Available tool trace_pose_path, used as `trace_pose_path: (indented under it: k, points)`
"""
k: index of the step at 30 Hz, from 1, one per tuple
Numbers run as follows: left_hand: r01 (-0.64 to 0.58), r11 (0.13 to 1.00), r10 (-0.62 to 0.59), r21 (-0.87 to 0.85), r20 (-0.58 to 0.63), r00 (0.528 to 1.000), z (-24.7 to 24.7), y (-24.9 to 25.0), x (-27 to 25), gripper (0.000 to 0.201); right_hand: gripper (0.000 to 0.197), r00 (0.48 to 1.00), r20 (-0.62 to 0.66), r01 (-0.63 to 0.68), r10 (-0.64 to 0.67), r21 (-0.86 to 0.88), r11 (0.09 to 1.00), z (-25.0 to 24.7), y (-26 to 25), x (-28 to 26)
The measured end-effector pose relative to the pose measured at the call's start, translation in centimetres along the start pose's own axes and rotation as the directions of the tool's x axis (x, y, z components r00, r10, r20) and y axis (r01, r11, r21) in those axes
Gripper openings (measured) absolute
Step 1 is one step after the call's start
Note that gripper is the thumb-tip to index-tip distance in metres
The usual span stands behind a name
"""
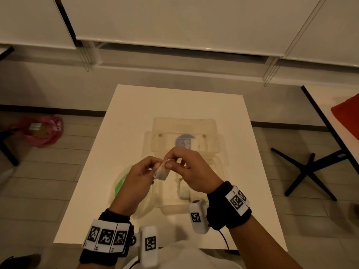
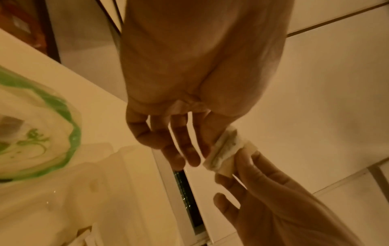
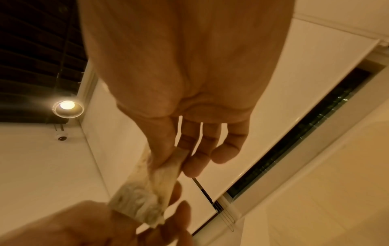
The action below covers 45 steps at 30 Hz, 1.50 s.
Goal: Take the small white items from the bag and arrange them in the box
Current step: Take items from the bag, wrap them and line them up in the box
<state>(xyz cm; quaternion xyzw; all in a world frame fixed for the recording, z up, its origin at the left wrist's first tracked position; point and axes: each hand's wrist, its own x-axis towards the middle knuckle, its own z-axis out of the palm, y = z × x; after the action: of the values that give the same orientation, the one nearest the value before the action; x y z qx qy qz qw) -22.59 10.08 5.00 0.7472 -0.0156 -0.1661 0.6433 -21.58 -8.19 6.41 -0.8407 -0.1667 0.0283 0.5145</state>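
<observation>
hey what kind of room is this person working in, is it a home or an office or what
Probably an office, canteen or meeting room rather than a home. A plain white table stands on tiled floor, a second table on a black cross-shaped base stands to the right, and white roller blinds with cords cover the windows.

A café-like or canteen-style room was the setting: a plain white square counter (image 1: 136, 117) stood on a tiled floor (image 1: 58, 187), with a second table on a black cross-shaped pedestal base (image 1: 308, 169) to the right. White roller blinds (image 1: 174, 22) with hanging pull cords (image 1: 272, 68) were drawn along the far wall, and a round recessed lamp (image 3: 67, 106) glowed in a dark slatted ceiling. A pink plastic bag (image 1: 43, 132) lay on the floor to the left.
</observation>
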Motion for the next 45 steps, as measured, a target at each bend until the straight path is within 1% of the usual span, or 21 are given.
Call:
trace_pose_path:
  k: [2,5,6,8,9,10,12,14,16,18,21,22,23,26,30,35,38,40,42,45]
  points:
    - [-0.066,0.998,0.066,0.011,-0.055,0.996,-0.3,0.3,-0.1,0.025,0.004,1.000,-0.010,-0.013,0.013,-0.037,0.999,-0.1,-0.1,0.1]
    - [-0.114,0.992,0.115,0.052,-0.014,0.993,-0.5,0.8,-0.3,0.029,0.002,0.998,-0.027,-0.054,0.052,-0.088,0.995,-0.4,0.0,0.2]
    - [-0.132,0.987,0.133,0.087,-0.007,0.991,-0.5,0.8,-0.4,0.026,0.002,0.997,-0.036,-0.068,0.065,-0.084,0.994,-0.4,-0.1,0.2]
    - [-0.162,0.972,0.171,0.171,-0.040,0.984,-0.4,0.4,-0.1,0.013,0.004,0.995,-0.067,-0.080,0.075,-0.074,0.994,-0.4,0.0,0.3]
    - [-0.160,0.966,0.178,0.202,-0.071,0.981,-0.3,0.1,0.1,0.008,0.004,0.993,-0.089,-0.080,0.073,-0.075,0.994,-0.3,0.0,0.3]
    - [-0.157,0.961,0.183,0.226,-0.100,0.978,-0.2,-0.1,0.2,0.008,0.006,0.991,-0.117,-0.077,0.069,-0.072,0.994,-0.2,0.1,0.3]
    - [-0.150,0.960,0.185,0.238,-0.131,0.974,-0.1,-0.3,0.3,0.013,0.010,0.980,-0.185,-0.080,0.070,-0.045,0.996,-0.2,0.1,0.3]
    - [-0.147,0.964,0.182,0.223,-0.148,0.972,0.0,-0.3,0.3,0.014,0.012,0.972,-0.213,-0.100,0.096,-0.010,0.995,-0.5,0.2,0.2]
    - [-0.143,0.968,0.178,0.207,-0.162,0.971,0.0,-0.2,0.3,0.013,0.008,0.978,-0.169,-0.126,0.125,0.003,0.992,-0.7,0.1,0.0]
    - [-0.146,0.969,0.180,0.199,-0.166,0.970,0.1,-0.1,0.4,0.012,0.003,0.984,-0.134,-0.122,0.120,-0.009,0.992,-0.7,0.1,-0.2]
    - [-0.160,0.977,0.183,0.139,-0.172,0.968,0.2,0.1,0.3,0.003,0.003,0.986,-0.135,-0.096,0.094,-0.011,0.995,-0.4,0.1,-0.3]
    - [-0.171,0.977,0.192,0.128,-0.174,0.966,0.2,0.1,0.3,0.006,0.003,0.988,-0.133,-0.083,0.081,-0.007,0.997,-0.3,0.0,-0.3]
    - [-0.176,0.976,0.197,0.125,-0.174,0.965,0.2,0.1,0.3,0.008,0.003,0.989,-0.132,-0.066,0.065,-0.005,0.998,-0.2,-0.1,-0.3]
    - [-0.165,0.971,0.193,0.171,-0.167,0.967,0.3,0.1,0.4,0.003,0.003,0.986,-0.164,-0.036,0.033,-0.017,0.999,-0.2,-0.3,-0.3]
    - [-0.151,0.972,0.182,0.181,-0.169,0.969,0.2,0.0,0.5,0.005,0.004,0.979,-0.198,-0.055,0.053,-0.004,0.998,-0.3,-0.2,-0.2]
    - [-0.186,0.961,0.222,0.206,-0.166,0.961,0.3,0.0,0.5,0.011,0.003,0.983,-0.167,-0.078,0.080,0.015,0.997,-0.5,-0.2,-0.3]
    - [-0.189,0.964,0.223,0.190,-0.177,0.959,0.4,0.0,0.5,0.009,0.005,0.981,-0.178,-0.082,0.082,0.007,0.997,-0.7,-0.3,-0.4]
    - [-0.198,0.967,0.228,0.160,-0.196,0.954,0.5,0.1,0.5,0.006,0.005,0.986,-0.152,-0.071,0.068,-0.008,0.997,-0.7,-0.4,-0.4]
    - [-0.224,0.959,0.259,0.177,-0.208,0.943,0.5,0.2,0.5,0.007,0.004,0.989,-0.137,-0.062,0.058,-0.026,0.998,-0.5,-0.4,-0.5]
    - [-0.245,0.944,0.291,0.220,-0.208,0.934,0.6,0.4,0.5,0.009,0.005,0.982,-0.184,-0.059,0.046,-0.064,0.996,-0.5,-0.3,-0.4]
